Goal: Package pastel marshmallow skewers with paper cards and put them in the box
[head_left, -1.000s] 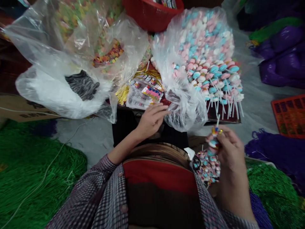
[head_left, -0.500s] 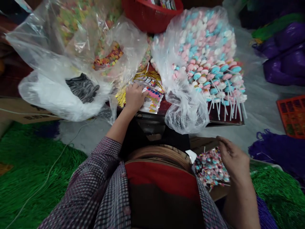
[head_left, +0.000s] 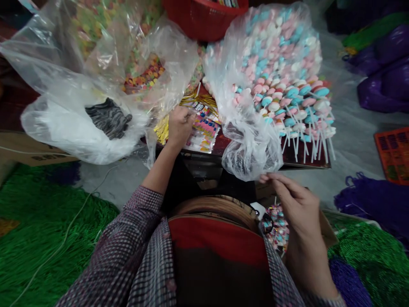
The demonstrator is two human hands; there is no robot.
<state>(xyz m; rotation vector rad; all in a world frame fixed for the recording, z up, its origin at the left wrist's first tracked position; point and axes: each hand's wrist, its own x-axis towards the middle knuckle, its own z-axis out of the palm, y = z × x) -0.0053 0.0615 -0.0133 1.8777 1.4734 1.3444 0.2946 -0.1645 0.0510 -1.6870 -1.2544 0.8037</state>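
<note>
My left hand (head_left: pixel 179 124) is closed, fingers curled in, over printed clear candy wrappers (head_left: pixel 204 134) at the table's front edge. What its fingertips hold, if anything, is hidden. Gold twist ties (head_left: pixel 162 130) lie beside and behind it. My right hand (head_left: pixel 295 204) hovers in front of the table edge with fingers stretched forward, slightly blurred, nothing visible in it. Its fingertips are near a crumpled clear bag (head_left: pixel 252 149). Marshmallow sticks (head_left: pixel 295 108), pink, blue and white, are piled behind. Wrapped candy sticks (head_left: pixel 277 228) lie in a cardboard box (head_left: pixel 327 232) below, partly covered by that hand.
Clear bags of ring-shaped gummies (head_left: pixel 145 74) and a white bag (head_left: pixel 73 128) with a dark grey bundle (head_left: pixel 109 118) stand left. A red basket (head_left: pixel 207 19) is at the back. Green strands (head_left: pixel 47 230), purple strands (head_left: pixel 372 207) and an orange crate (head_left: pixel 393 153) are on the floor.
My right hand has moved left and forward from above the box towards the table edge. My left hand stays over the wrappers, its fingers now more tightly curled.
</note>
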